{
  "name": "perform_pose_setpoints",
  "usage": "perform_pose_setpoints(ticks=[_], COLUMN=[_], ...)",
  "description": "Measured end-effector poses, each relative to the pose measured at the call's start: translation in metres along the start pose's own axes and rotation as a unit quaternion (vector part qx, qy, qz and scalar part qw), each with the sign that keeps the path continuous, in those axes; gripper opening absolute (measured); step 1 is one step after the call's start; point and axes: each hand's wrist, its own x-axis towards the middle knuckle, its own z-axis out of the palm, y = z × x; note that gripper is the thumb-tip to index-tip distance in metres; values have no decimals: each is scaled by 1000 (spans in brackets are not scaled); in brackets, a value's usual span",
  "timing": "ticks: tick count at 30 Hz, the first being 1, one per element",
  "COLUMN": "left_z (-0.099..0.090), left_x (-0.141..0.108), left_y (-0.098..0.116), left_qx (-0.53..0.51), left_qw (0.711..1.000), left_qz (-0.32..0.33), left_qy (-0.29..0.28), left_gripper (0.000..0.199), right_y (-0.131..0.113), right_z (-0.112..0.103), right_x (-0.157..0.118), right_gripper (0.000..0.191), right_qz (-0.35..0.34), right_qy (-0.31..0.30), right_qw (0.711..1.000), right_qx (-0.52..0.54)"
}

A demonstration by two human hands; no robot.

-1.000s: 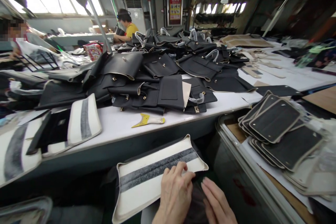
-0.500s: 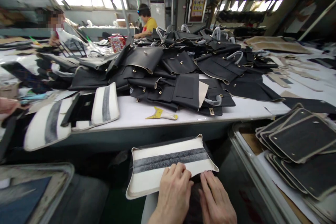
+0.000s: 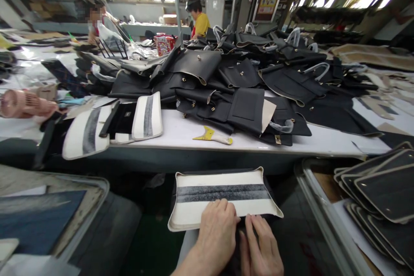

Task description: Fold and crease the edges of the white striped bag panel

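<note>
Left hand (image 3: 218, 228) grasping with curled fingers, right hand (image 3: 263, 243) beside it, at the near edge of a white panel (image 3: 223, 179) over the lap (image 3: 186, 246).
The panel lies more level across the view than a second ago, and the right hand has come nearer its edge. Long and pale, it has upturned corners and a mottled dark band (image 3: 223, 192) running lengthwise. Whether the right hand grips, I cannot tell.

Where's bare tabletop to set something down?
On the white tabletop: between its rightmost grey-striped white panel and flat yellow-white piece; also a narrow front strip before the black leather-like bags. Behind, heaped bags crowd it.
</note>
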Motion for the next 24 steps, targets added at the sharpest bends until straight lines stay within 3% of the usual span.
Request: perform_pose_setpoints(ticks=[6, 10, 16, 24], left_z=[-4, -11, -26, -23], left_x=[-7, -28, -56, -63], left_y=[-9, -31, -65, -82], left_qx=[-30, 21, 16, -13], left_qw=[999, 997, 990, 988], left_qz=[8, 18, 55, 100], left_qy=[39, 67, 127, 117], left_gripper=[13, 10, 8, 9], right_y=[-16, -22, -35, -45], right_z=[4, 6, 12, 7], right_x=[11, 13, 12, 18], right_gripper=[56, 53, 51, 49], right_qz=[-10, -18, -18, -19], right_qy=[16, 7, 3, 0], right_qw=[1000, 1000, 1000, 999], right_qx=[25, 21, 19, 37])
